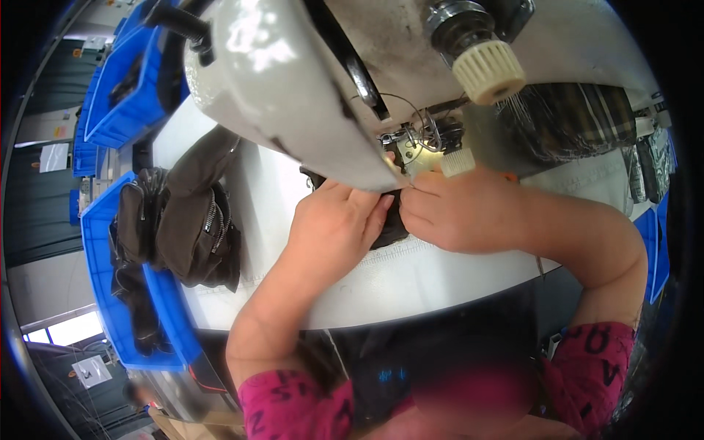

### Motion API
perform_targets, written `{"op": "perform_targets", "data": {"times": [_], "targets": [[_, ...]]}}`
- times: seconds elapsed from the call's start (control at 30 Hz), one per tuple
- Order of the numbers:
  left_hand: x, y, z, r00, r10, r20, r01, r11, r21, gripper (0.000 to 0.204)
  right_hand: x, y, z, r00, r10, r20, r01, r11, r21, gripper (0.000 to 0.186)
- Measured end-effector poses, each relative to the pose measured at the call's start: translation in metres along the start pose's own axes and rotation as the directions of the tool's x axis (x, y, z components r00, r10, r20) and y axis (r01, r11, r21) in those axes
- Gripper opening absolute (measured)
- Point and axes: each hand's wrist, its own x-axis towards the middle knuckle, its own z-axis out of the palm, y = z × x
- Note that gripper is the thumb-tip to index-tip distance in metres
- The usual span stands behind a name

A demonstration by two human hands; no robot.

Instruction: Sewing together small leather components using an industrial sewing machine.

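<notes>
A white sewing machine [268, 81] hangs over the work, and its head hides part of my left fingers. Beneath it lies a small dark fabric piece [392, 233], with both my hands on it near the needle area. My left hand [330, 224] is closed on the fabric's left side, thumb and fingers close together. From the right, my right hand [458, 211] pinches the fabric with curled fingers beside the presser foot area. The needle itself cannot be made out, and most of the fabric is covered by my hands.
Dark zippered pouches [191, 227] are heaped on the left of the white table [367, 293], partly over a blue bin [110, 293]. Another blue bin [136, 95] stands farther back. Plaid fabric [572, 121] lies behind my right forearm. A cream knob [490, 72] juts from the machine.
</notes>
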Motion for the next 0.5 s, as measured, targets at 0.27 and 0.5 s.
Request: {"op": "perform_targets", "data": {"times": [0.27,0.5], "targets": [[0.002,0.011,0.009,0.979,0.120,-0.163,-0.094,0.983,0.157,0.027,-0.007,-0.014,-0.002,0.998,0.051,0.033,-0.049,0.998,-0.032,0.009],[0.003,0.008,0.018,0.949,0.223,-0.221,-0.175,0.961,0.216,0.025,-0.007,-0.016,-0.004,0.992,0.096,0.080,-0.096,0.995,-0.011,0.011]]}}
